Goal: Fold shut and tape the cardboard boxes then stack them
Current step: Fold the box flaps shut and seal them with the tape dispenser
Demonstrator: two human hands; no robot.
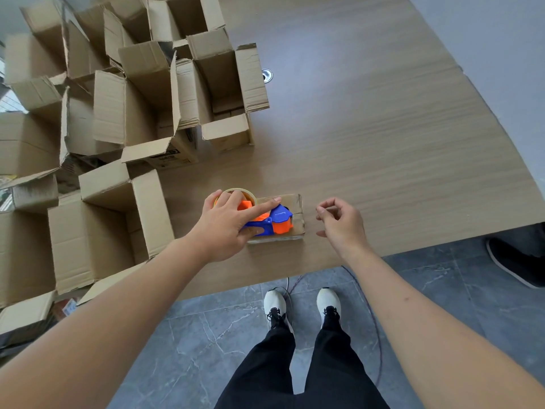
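While the left hand (pixel 228 222) lies on the tape dispenser (pixel 267 221), the head view shows one small closed box (pixel 290 214) near the front edge of the bench (pixel 383 128), with the dispenser on top of it. The fingers of this grip are curled around the blue and orange body, and the index finger is stretched forward over it. The tape roll (pixel 236 192) shows behind the knuckles. The right hand (pixel 339 222) hovers just beside the right end of the box, apart from it; its fingers are loosely curled and it holds nothing that I can see.

On the progress, I judge that the task is at an early stage. The flaps of the small box are already folded shut, and its seam is visible at the right end. Whether tape already covers it I cannot tell.

Much is left. Many open boxes (pixel 124 113) stand crowded together at the left side and far left corner of the bench, all with their flaps up. No stack of finished boxes is visible, so the stacking seems not yet begun.
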